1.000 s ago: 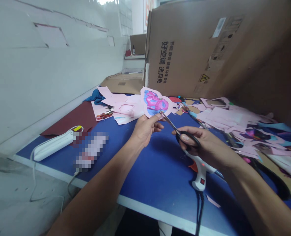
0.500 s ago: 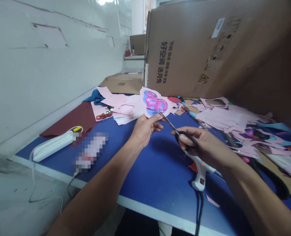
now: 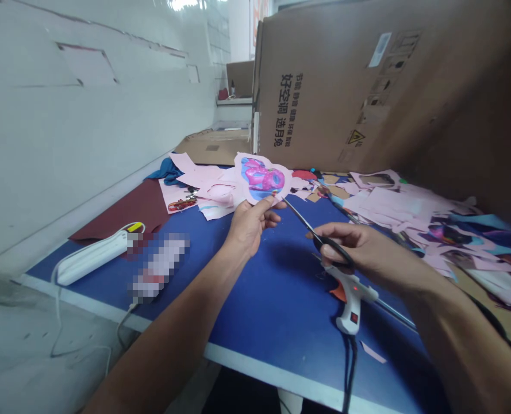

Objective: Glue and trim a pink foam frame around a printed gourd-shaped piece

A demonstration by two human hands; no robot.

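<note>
Between its thumb and fingers, my left hand (image 3: 250, 221) pinches the lower edge of a pink paper cutout (image 3: 264, 175). A glossy magenta and blue picture fills the cutout's middle. My right hand (image 3: 350, 244) is closed round the black handles of a pair of scissors (image 3: 302, 219). The blades point up and left, looking nearly closed, with their tip at the cutout's lower right edge; whether they touch it I cannot tell. Under my right hand lies a white glue gun (image 3: 349, 299) with an orange trigger and a red light.
Pink paper scraps (image 3: 393, 207) pile up on the right of the blue table (image 3: 264, 322). A large cardboard box (image 3: 333, 86) stands behind. At left are a white power strip (image 3: 95, 256), a blurred-out object (image 3: 160, 267) and maroon sheet material (image 3: 121, 210).
My left hand has shifted slightly left with the cutout, which is turned a little. My right hand and the scissors have moved slightly right, and the blades look more closed.
</note>
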